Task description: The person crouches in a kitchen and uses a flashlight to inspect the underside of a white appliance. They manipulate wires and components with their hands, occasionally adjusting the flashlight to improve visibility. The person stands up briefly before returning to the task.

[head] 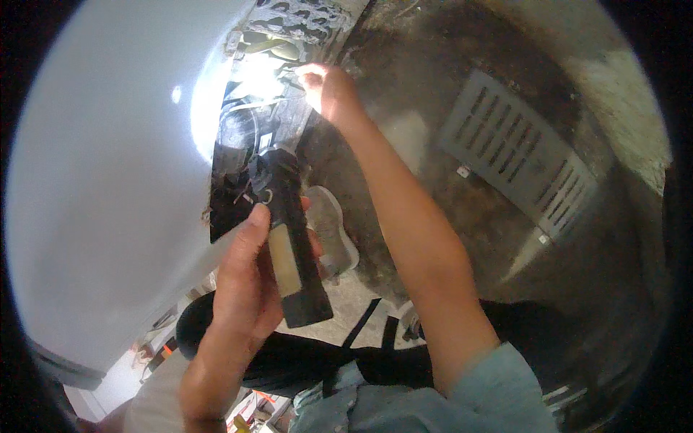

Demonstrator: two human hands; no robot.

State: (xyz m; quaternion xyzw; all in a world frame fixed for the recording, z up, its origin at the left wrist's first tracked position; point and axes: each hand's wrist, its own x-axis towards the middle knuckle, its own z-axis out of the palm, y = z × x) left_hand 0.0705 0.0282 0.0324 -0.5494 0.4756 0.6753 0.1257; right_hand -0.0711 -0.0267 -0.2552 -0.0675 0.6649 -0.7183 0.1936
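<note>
A black work light [295,243] with a pale yellowish strip on its side lies in my left hand [243,276], thumb on its near face, fingers round the far side. Its beam falls on the open lower part of a white appliance-like housing [108,178], where cables and dark parts [238,130] show. My right hand [325,89] reaches to the edge of that opening, brightly lit at the fingertips. Glare hides what its fingers touch, and whether they hold anything. Beyond them are a pale looped hose or tube [276,47] and a dusty perforated metal part [298,19].
A slotted grey metal panel [501,138] lies on the stained floor [400,216] to the right. A shoe [330,233] is just beyond the light. Assorted items [257,411] lie at the bottom left. A rough pale wall or ledge [622,97] borders the right.
</note>
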